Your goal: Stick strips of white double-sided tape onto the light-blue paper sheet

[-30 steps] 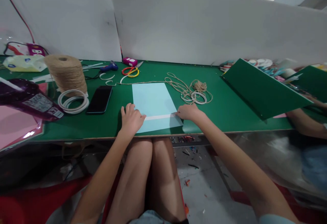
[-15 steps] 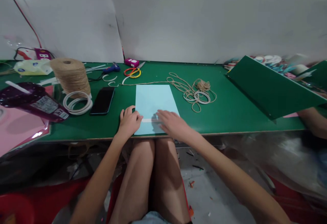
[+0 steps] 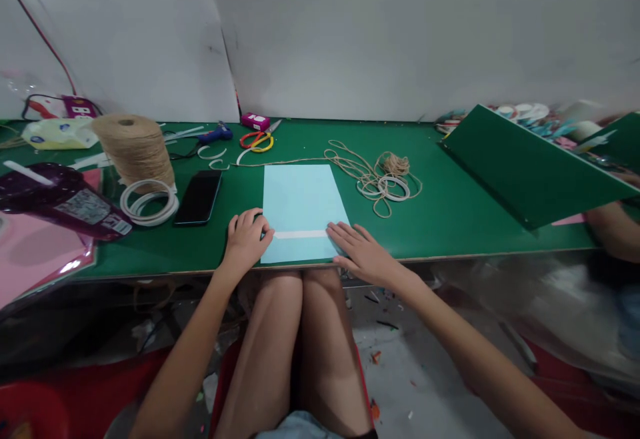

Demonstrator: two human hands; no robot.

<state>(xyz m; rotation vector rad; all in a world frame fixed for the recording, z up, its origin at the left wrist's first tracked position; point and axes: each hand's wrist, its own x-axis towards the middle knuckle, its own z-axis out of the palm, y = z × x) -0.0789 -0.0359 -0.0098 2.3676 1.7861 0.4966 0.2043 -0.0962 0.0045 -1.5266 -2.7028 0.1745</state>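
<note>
A light blue sheet of paper (image 3: 303, 195) lies flat at the table's front edge. Across its lower part runs a narrow white strip (image 3: 300, 233). My left hand (image 3: 246, 237) rests at the sheet's left edge, fingers bent and apart, with the thumb at the strip's left end. On the right side, my right hand (image 3: 364, 251) lies flat with fingers stretched out, their tips on the strip's right end and the sheet's edge. Neither hand grips anything.
Left of the sheet are a phone (image 3: 199, 197), white rings (image 3: 149, 203), a twine spool (image 3: 134, 149) and a purple cup (image 3: 65, 199). Scissors (image 3: 257, 140) lie behind; loose twine (image 3: 370, 172) is to the right. A green board (image 3: 535, 165) stands tilted near another person's arm (image 3: 613, 229).
My right hand has slid right along the white strip, from its middle to its right end, uncovering it. My left hand stays at the left edge.
</note>
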